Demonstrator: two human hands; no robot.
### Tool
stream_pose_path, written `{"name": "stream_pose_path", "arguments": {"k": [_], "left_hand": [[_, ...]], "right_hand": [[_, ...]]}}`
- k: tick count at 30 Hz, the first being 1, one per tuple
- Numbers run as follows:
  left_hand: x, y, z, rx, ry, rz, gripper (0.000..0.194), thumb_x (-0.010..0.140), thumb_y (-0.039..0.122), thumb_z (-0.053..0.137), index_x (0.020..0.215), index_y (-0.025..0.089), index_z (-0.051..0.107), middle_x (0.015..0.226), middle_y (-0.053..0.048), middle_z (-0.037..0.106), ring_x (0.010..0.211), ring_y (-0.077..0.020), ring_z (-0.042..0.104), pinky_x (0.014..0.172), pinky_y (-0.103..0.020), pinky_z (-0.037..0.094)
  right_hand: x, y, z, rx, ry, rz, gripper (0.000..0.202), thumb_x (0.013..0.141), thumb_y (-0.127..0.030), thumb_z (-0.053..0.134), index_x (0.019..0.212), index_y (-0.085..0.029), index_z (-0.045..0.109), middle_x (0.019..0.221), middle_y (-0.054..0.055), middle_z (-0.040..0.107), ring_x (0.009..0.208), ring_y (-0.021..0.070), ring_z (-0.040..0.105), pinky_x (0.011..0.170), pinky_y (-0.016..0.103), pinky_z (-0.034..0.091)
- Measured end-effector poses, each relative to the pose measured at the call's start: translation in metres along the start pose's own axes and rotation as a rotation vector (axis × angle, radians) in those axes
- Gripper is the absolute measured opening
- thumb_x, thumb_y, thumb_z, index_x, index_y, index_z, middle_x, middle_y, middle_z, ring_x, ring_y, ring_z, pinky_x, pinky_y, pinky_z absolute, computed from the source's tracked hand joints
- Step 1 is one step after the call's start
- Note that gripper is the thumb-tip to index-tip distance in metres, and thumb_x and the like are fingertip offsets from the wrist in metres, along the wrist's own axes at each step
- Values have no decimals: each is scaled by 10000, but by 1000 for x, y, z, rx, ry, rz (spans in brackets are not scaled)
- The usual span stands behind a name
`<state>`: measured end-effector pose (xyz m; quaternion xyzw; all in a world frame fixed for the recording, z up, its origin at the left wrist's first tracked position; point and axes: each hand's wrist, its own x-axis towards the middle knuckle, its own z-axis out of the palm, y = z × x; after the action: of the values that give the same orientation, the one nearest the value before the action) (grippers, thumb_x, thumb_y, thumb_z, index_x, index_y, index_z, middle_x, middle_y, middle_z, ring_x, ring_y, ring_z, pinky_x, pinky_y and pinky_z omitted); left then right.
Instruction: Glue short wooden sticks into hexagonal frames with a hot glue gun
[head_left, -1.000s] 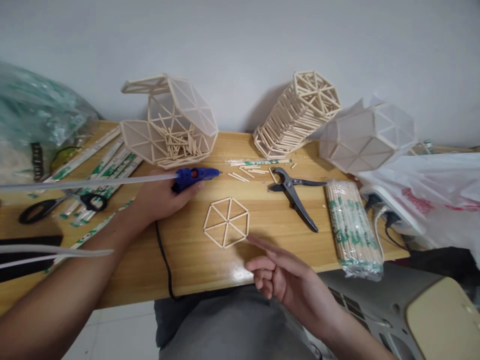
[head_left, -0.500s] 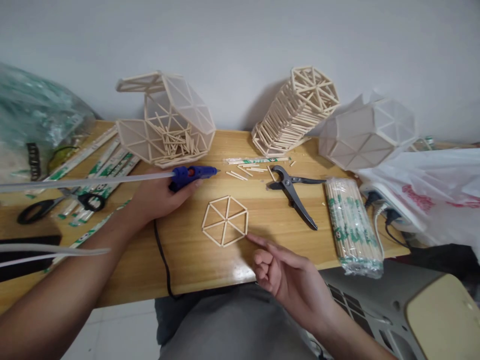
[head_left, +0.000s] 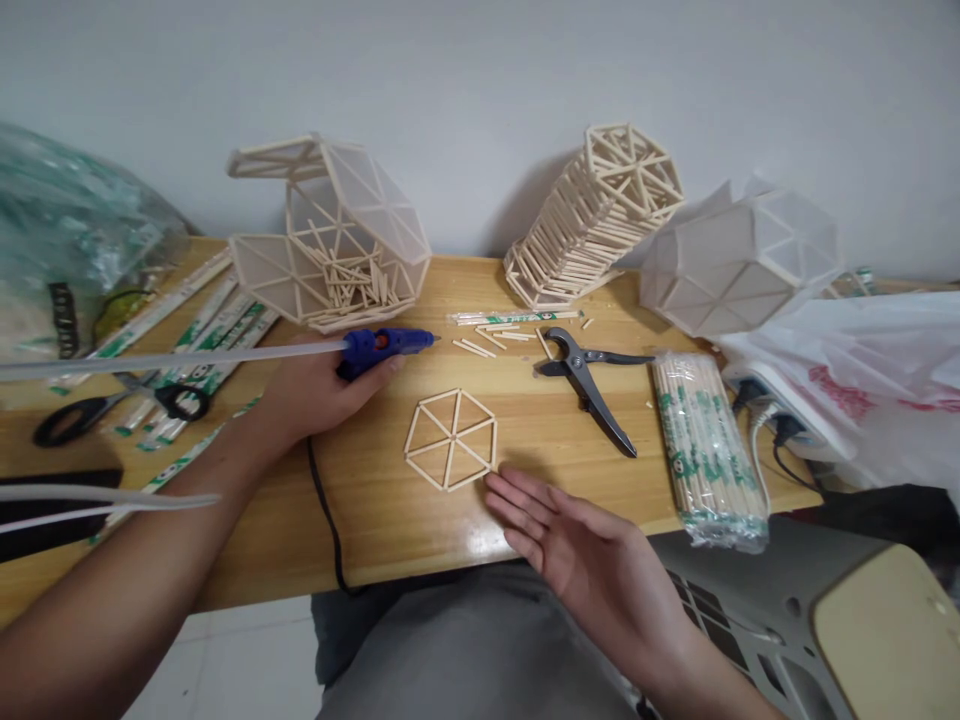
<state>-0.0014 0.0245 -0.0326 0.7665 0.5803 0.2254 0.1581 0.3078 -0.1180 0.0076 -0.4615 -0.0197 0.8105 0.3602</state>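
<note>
Both hands are over the pale wooden counter point(head_left: 390, 520). From the head view, the left hand point(head_left: 315, 395) stays wrapped round the blue plastic glue gun point(head_left: 382, 345), its clear glue stick trailing left. A moment ago the right hand point(head_left: 570, 545) pointed one finger at the flat hexagon of thin wooden sticks point(head_left: 451, 439); now its fingers are spread, palm up, empty, just near of that hexagon's near right corner. The spoked hexagon lies mid-counter, unmoved. Farther right lie black metal cutting pliers point(head_left: 589, 380) and a plastic-wrapped bundle of sticks point(head_left: 705, 445).
</note>
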Motion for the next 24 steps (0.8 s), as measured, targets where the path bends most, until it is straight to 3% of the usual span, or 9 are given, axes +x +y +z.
{"name": "stream_pose_path", "arguments": {"k": [8, 19, 24], "left_hand": [[0, -1, 0, 5, -10, -2, 428, 932, 617, 553, 874, 220, 703, 952, -105, 808, 908, -311, 744, 843, -425, 585], [0, 0, -1, 31, -24, -21, 475, 925, 662, 514, 794, 235, 673, 834, -96, 779, 825, -297, 712, 811, -423, 568], [0, 1, -1, 17, -15, -5, 443, 927, 635, 519, 792, 241, 668, 852, -91, 788, 835, -291, 722, 788, -404, 568]], "right_hand": [[-1, -3, 2, 72, -23, 7, 414, 932, -325, 709, 1279, -112, 786, 1490, 151, 710, 1496, 273, 595, 1339, 420, 357], [3, -2, 0, 109, 13, -12, 376, 956, -290, 686, 1259, -85, 773, 1481, 183, 707, 1441, 252, 642, 1269, 339, 461], [4, 0, 0, 90, 9, -16, 352, 972, -304, 690, 1241, -97, 787, 1470, 167, 718, 1426, 243, 652, 1275, 332, 452]]}}
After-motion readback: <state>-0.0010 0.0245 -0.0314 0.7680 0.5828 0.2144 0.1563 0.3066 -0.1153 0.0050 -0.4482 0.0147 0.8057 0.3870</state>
